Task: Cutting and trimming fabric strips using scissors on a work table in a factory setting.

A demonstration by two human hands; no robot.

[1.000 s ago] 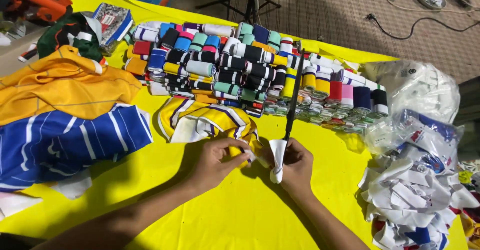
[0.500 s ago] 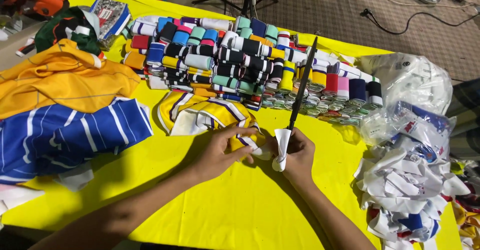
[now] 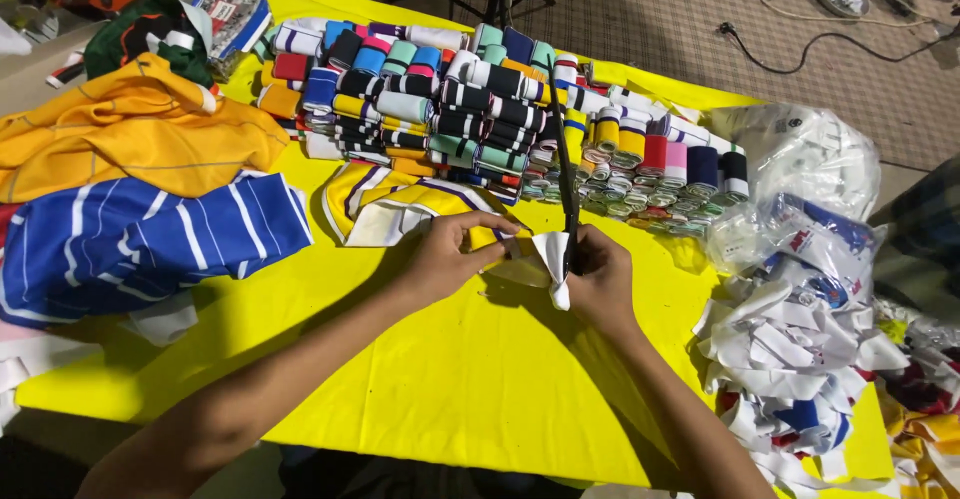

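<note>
Scissors (image 3: 563, 149) now stand upright; my right hand (image 3: 600, 279) grips their handle, my left hand (image 3: 450, 254) pinches the white cloth strip (image 3: 550, 259).

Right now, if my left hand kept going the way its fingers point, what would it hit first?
Probably the small white fabric piece your left hand is already pinching, then the right hand just beyond; depth is uncertain.

Rolled striped knit trims (image 3: 480, 109) stacked, orange jersey (image 3: 130, 134), blue striped jersey (image 3: 130, 244), plastic bags (image 3: 800, 159), yellow table (image 3: 450, 379)
</note>
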